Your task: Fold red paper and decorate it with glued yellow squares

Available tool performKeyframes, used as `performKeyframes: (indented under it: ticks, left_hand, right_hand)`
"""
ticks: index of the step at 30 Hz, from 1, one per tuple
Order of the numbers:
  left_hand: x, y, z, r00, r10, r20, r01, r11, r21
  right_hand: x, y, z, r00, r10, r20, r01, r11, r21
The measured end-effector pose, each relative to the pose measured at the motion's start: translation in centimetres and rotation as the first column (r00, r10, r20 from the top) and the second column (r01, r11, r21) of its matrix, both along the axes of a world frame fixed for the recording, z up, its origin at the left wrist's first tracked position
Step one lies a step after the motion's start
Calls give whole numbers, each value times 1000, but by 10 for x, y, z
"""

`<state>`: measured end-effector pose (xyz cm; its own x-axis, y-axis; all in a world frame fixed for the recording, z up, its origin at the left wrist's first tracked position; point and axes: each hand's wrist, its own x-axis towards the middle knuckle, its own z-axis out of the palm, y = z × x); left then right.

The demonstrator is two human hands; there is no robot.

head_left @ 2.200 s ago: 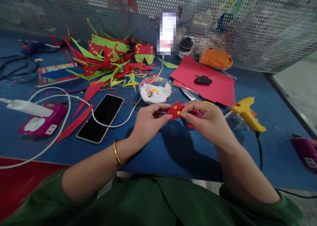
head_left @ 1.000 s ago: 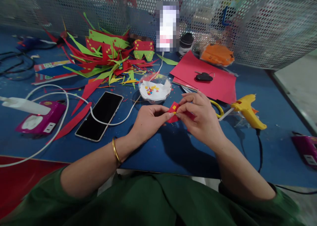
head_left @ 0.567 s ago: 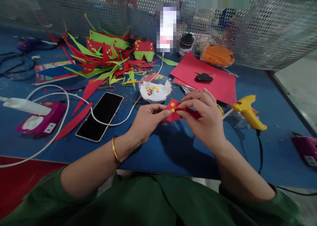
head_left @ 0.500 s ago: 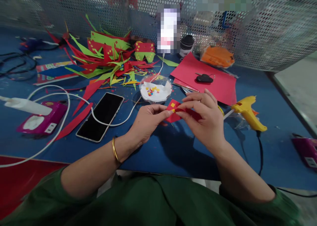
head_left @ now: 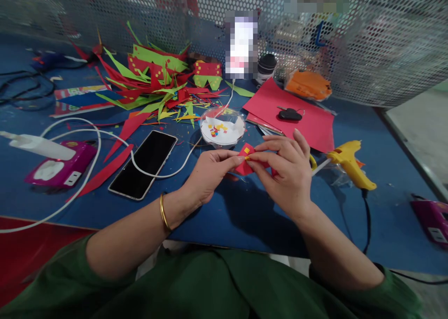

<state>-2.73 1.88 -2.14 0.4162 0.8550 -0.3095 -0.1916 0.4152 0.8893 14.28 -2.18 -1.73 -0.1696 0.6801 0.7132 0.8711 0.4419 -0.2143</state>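
Above the front of the blue table, both hands are closed on a piece of red paper (head_left: 242, 169) that carries small yellow squares. My left hand (head_left: 213, 173) pinches its left side between thumb and fingers. With thumb and forefinger, my right hand (head_left: 285, 172) grips the right side, close to a yellow square at the middle; part of the paper is hidden behind these fingers. Just beyond the hands is a clear round bowl (head_left: 224, 144) lined with white paper, holding small yellow, red and blue paper bits.
A yellow glue gun (head_left: 350, 162) lies right of my right hand. Left of my hands are a phone (head_left: 143, 165), a white cable (head_left: 175, 173) and a purple extension box (head_left: 61, 167). Red and green paper strips (head_left: 140, 97) are heaped behind; red sheets (head_left: 308, 130) bear a key.
The view has shifted slightly. My right fingertips have moved a little on the red paper towards its middle yellow square; my left hand keeps its pinch.
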Motion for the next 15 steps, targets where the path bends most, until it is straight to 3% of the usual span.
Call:
performKeyframes:
  ticks: [15]
  left_hand:
    - [0, -1, 1, 1000, 6, 8, -6, 999, -34]
  right_hand:
    - [-2, -1, 0, 1000, -22, -12, 22, 1000, 7]
